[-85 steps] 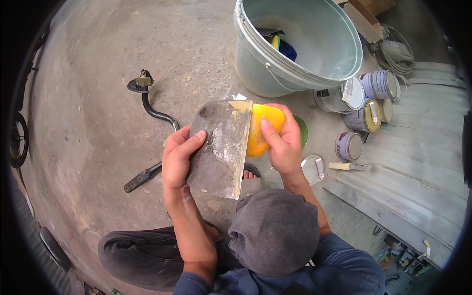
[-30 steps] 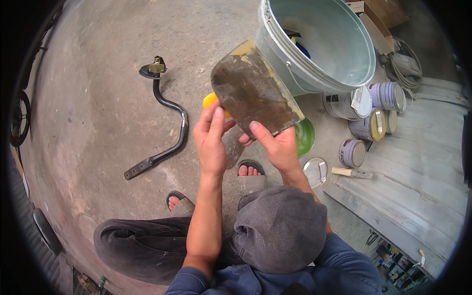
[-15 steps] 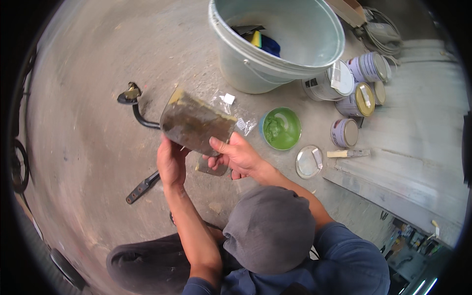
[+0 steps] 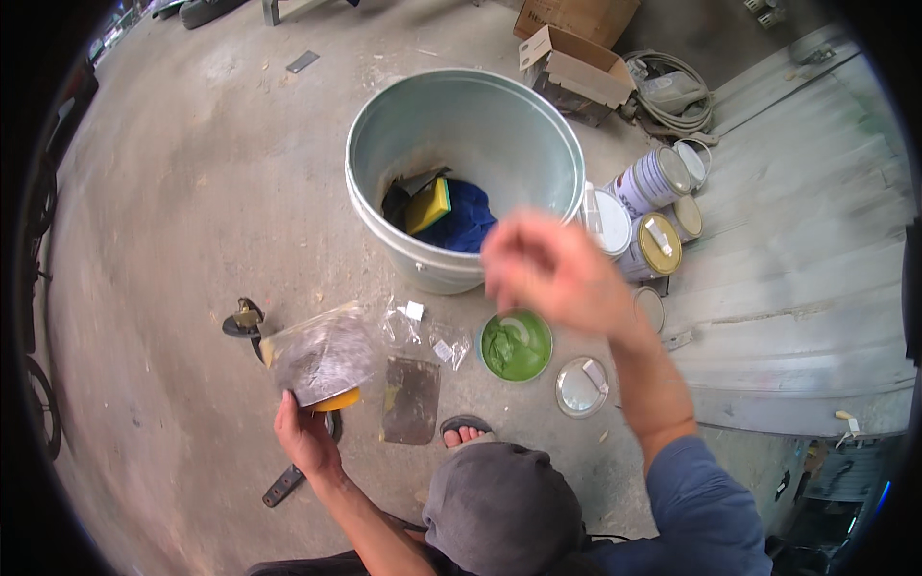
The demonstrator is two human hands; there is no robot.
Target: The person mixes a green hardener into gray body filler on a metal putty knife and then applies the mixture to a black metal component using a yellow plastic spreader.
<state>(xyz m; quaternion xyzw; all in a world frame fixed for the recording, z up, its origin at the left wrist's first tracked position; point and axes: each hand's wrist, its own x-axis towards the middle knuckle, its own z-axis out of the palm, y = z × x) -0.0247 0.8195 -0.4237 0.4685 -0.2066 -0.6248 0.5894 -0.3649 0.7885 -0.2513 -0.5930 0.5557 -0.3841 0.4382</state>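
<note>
My left hand (image 4: 305, 437) pinches the lower edge of a thin, shiny grey-brown sheet (image 4: 322, 357) with a yellowish edge, held above the floor. Beneath it shows an orange piece (image 4: 338, 399), whose kind I cannot make out. My right hand (image 4: 557, 274) is raised near the bucket's front right rim, fingers curled and smeared by motion; whether it holds anything is unclear. Below it stands a round tub (image 4: 519, 360) of green paste. A second brown sheet (image 4: 410, 401) lies flat on the floor between my left hand and my sandalled foot.
A large pale bucket (image 4: 365, 206) holds a yellow-green sponge (image 4: 429, 206) and dark blue cloth (image 4: 463, 216). Several paint cans (image 4: 649, 182) stand right of it. A round lid (image 4: 582, 387), clear wrappers (image 4: 449, 350), a black metal arm (image 4: 281, 487) and an open carton (image 4: 581, 67) sit around.
My right hand has let go of the sheet and swung up and right toward the bucket. My left hand keeps the sheet, now lower left in view. The head view has tilted up.
</note>
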